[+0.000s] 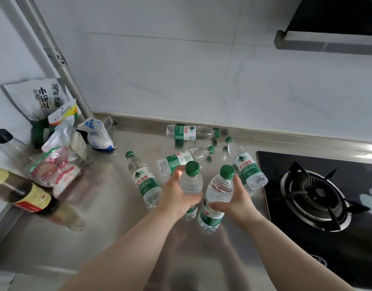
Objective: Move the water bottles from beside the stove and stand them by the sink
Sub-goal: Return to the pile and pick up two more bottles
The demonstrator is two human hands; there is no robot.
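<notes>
Clear water bottles with green caps and green labels lie on the steel counter left of the stove. My left hand grips one bottle upright, and my right hand grips a second bottle, both lifted above the counter. Several more lie on their sides: one by the back wall, one in the middle, one at the left, one next to the stove. No sink is in view.
Food bags and a white pouch crowd the counter's left corner. A dark sauce bottle lies at the left edge. A metal pipe runs up the wall. The range hood hangs at top right.
</notes>
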